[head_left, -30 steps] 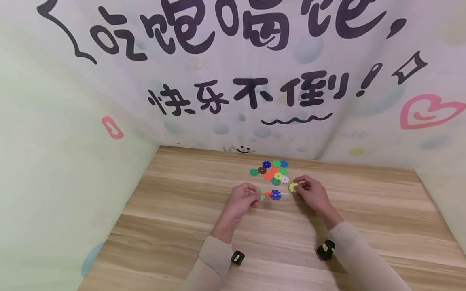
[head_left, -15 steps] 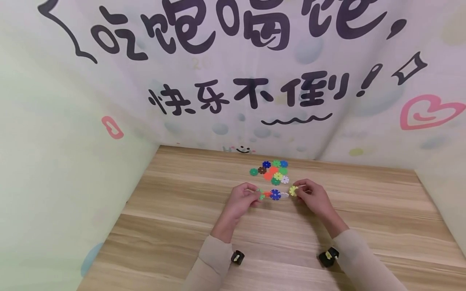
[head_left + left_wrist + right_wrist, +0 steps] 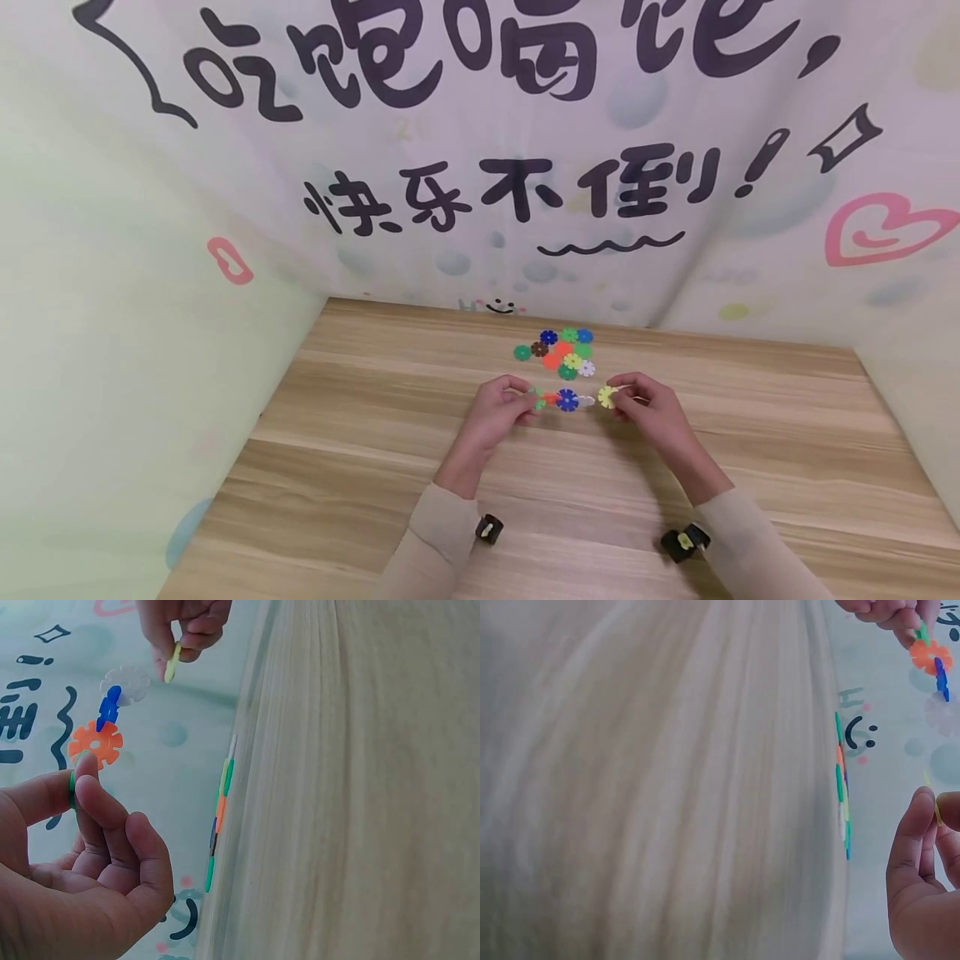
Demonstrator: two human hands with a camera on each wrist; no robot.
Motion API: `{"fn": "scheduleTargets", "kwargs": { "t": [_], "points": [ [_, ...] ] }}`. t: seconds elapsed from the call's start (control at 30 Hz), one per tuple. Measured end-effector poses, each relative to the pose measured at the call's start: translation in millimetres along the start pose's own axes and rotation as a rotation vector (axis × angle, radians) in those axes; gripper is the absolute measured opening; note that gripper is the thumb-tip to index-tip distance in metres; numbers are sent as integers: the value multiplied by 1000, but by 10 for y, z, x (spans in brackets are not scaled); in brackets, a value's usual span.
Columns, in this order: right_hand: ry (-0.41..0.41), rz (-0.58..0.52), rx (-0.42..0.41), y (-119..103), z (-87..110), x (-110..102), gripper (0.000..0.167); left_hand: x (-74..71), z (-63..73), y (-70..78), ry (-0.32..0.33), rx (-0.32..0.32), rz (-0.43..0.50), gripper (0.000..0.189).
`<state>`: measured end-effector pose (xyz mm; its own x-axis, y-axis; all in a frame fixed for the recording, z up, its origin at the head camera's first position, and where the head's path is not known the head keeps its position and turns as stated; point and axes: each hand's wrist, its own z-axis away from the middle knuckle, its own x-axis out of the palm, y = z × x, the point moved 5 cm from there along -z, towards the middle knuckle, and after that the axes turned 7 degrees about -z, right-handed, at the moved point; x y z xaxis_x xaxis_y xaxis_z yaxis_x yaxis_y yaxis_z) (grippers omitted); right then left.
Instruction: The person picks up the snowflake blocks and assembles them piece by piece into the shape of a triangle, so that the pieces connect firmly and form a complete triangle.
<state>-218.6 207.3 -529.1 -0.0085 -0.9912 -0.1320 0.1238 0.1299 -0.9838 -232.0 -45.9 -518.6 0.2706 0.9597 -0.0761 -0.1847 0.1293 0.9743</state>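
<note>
Over the table (image 3: 337, 433), within its edges, left grip (image 3: 497, 408) pinches green disc (image 3: 539, 402), right grip (image 3: 651, 410) yellow disc (image 3: 605, 397), apart

Left hand (image 3: 495, 410), right hand (image 3: 652, 408): 2 pinch grips

narrow gap between white disc (image 3: 586, 402) and yellow disc (image 3: 605, 397), disc pile (image 3: 562, 351) behind, free passage between forearms (image 3: 438, 525)

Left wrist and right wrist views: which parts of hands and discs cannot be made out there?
Green notched plastic disc, left wrist view: partly hidden by the left hand.
Right hand, right wrist view: cut off by right edge.
Coloured plastic disc cluster, both wrist views: seen edge-on, faces hidden.
</note>
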Motion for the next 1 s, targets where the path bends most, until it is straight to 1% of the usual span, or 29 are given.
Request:
{"fn": "scheduleTargets", "kwargs": {
  "t": [0.2, 0.53, 0.73, 1.0],
  "points": [
    [-7, -32, -8, -39, 42, 17, 23, -1, 17, 13, -4, -8, 5, 17],
    [-31, -32, -2, -127, 123, 42, 23, -4, 17, -5, -8, -12, 8, 17],
    [-44, -43, -4, -163, 158, 63, 24, -4, 24, 16, -14, 5, 17, 17],
    [-54, -30, -3, -176, 184, 72, 23, 0, 20, 26, -23, 23, 16, 17]
  ]
}}
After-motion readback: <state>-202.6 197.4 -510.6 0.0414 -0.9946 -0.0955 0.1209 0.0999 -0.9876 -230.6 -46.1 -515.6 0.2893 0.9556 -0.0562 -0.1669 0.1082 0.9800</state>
